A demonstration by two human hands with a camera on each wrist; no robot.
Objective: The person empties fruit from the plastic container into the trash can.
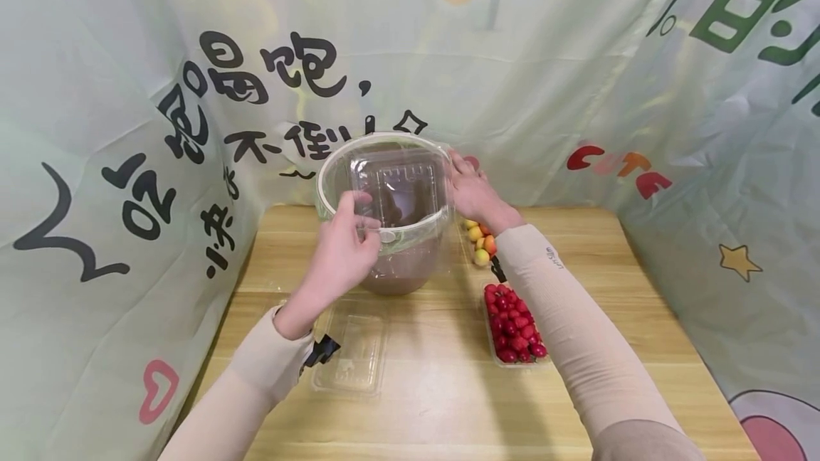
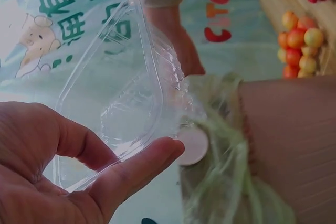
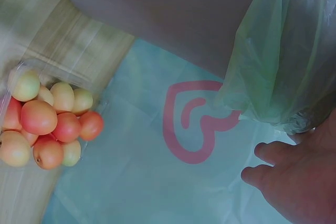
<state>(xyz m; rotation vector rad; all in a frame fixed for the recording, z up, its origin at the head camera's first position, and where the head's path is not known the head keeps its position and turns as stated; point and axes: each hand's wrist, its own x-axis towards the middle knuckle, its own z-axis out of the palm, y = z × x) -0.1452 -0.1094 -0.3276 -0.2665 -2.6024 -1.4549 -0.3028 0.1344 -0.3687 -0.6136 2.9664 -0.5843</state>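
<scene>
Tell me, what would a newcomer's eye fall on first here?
Probably the red fruit, bright on the right of the table, with yellow-orange fruit just beyond it. Next, perhaps, the bin near the middle, where the left hand pinches a clear tray above its opening. Behind it hangs a cloth with bold black lettering.

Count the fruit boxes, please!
2, both on the table: one of red fruit beside the right sleeve, one of orange and yellow fruit farther back. The sleeve could hide more.
</scene>
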